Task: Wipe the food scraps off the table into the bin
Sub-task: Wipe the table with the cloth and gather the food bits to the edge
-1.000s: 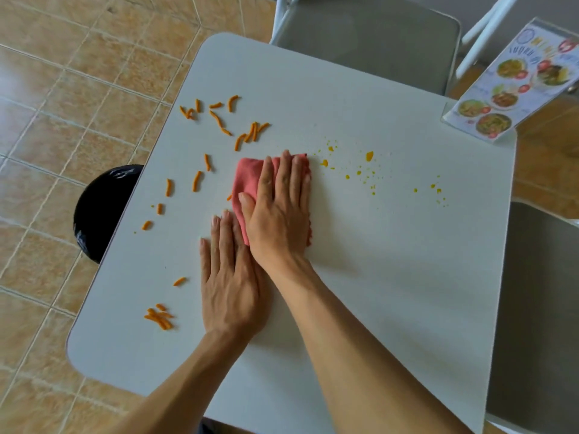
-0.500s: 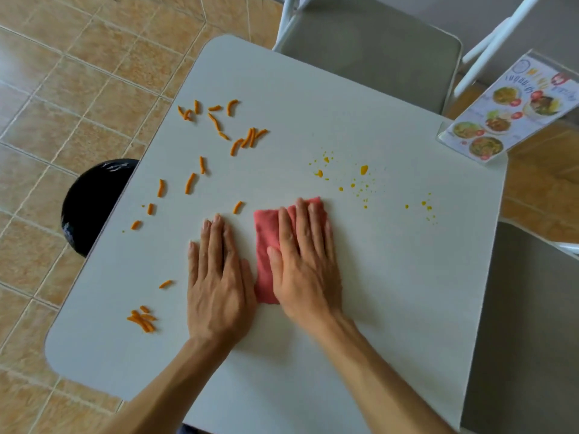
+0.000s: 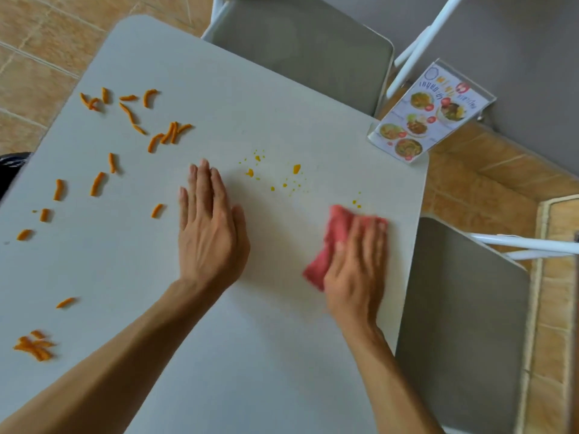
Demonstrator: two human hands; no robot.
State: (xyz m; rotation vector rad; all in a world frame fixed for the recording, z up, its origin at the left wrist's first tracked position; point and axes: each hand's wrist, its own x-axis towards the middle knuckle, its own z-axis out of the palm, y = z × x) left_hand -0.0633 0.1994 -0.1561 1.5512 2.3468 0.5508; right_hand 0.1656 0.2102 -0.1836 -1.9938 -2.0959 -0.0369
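A white table [image 3: 250, 355] carries several orange food strips [image 3: 163, 136] over its left half and small yellow crumbs [image 3: 282, 180] near the middle. My right hand [image 3: 357, 264] presses flat on a folded pink cloth [image 3: 332, 242] near the table's right edge, just below a few crumbs. My left hand [image 3: 210, 230] lies flat on the table at the centre, fingers together, holding nothing. A sliver of the black bin [image 3: 12, 170] shows beyond the table's left edge.
A plastic menu stand [image 3: 429, 114] sits on the far right corner. One grey chair [image 3: 300, 45] stands behind the table and another grey chair [image 3: 463, 324] at its right side. Tan floor tiles surround the table.
My right hand has slid the pink cloth from beside my left hand over to the table's right edge. The view has shifted right, so the bin is mostly out of frame.
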